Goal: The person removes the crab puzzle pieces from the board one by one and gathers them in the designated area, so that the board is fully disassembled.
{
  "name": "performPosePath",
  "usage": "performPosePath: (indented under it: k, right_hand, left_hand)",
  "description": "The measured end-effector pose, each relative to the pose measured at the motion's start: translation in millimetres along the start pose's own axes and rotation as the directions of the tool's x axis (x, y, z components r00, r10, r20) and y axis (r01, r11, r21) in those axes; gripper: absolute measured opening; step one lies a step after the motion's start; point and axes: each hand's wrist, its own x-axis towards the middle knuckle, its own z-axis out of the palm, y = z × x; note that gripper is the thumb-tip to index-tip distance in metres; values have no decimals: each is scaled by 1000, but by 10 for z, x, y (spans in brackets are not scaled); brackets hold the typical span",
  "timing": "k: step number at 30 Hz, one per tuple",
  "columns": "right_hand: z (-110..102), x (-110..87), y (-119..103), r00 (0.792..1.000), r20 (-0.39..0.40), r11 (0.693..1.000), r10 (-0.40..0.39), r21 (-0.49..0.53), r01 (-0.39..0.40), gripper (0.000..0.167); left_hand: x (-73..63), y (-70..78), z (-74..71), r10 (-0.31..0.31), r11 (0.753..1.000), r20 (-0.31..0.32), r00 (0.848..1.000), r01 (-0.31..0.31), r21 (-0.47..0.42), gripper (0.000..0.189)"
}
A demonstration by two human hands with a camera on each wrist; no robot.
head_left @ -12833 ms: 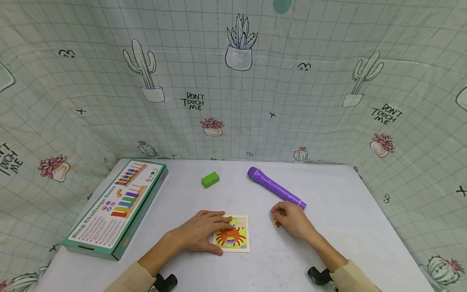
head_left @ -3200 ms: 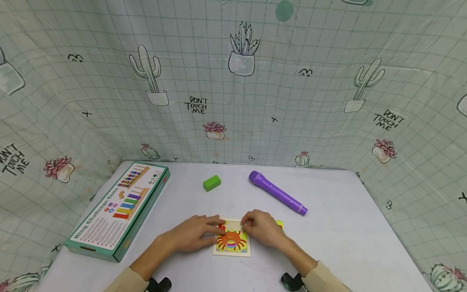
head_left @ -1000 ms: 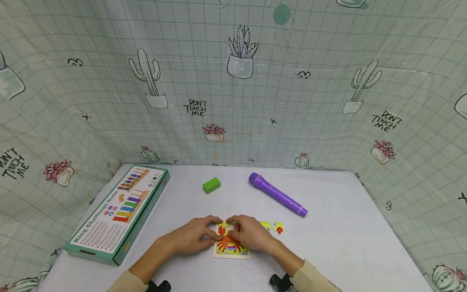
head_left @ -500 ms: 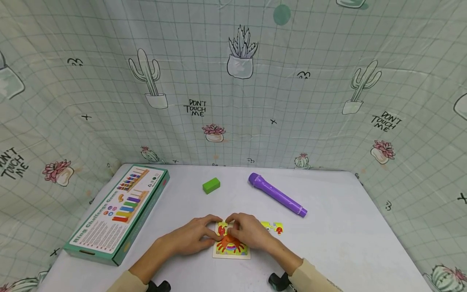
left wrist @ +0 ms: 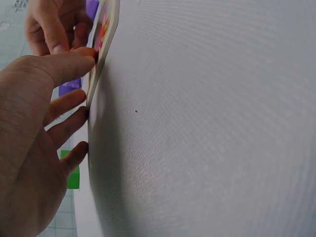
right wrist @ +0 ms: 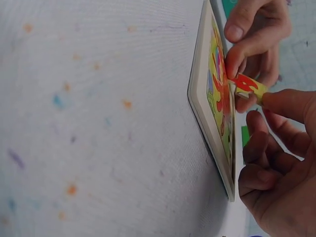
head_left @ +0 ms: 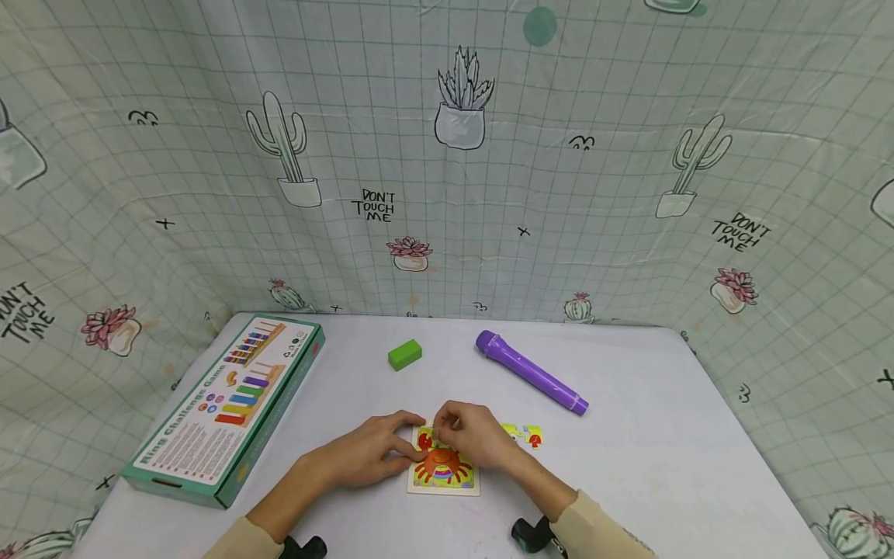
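A small square jigsaw puzzle board (head_left: 443,491) with a crab picture lies on the table in front of me. Along its left side, my left hand (head_left: 370,452) has the thumb on the picture and fingertips at the board's edge. My right hand (head_left: 478,439) is over the board's upper part, pinching a yellow puzzle piece (right wrist: 249,85) with a red claw between thumb and finger. In the right wrist view this piece sits tilted at the far left corner, its other end by the left thumb. The right hand hides the board's upper right.
Loose yellow puzzle pieces (head_left: 534,436) lie right of the board. A purple toy microphone (head_left: 534,374) is behind them, and a green block (head_left: 405,355) is farther back. A flat green game box (head_left: 223,411) stands at the left. Patterned cloth hangs behind the table.
From beside the loose pieces, my right hand has come left onto the board. Over the last half second its fingers have lifted slightly, showing more of the crab. My left hand has stayed put lately.
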Motion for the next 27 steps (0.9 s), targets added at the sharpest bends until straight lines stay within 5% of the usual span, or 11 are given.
performPosePath:
  k: [18, 27]
  right_hand:
    - [-413, -3, 189, 983, -161, 995, 88, 55, -80, 6]
    - [-615, -31, 450, 980, -147, 990, 138, 18, -136, 5]
  left_hand:
    - [15, -5, 6, 13, 1000, -15, 1000, -13, 6, 24]
    - [7, -12, 29, 13, 1000, -20, 1000, -13, 12, 24]
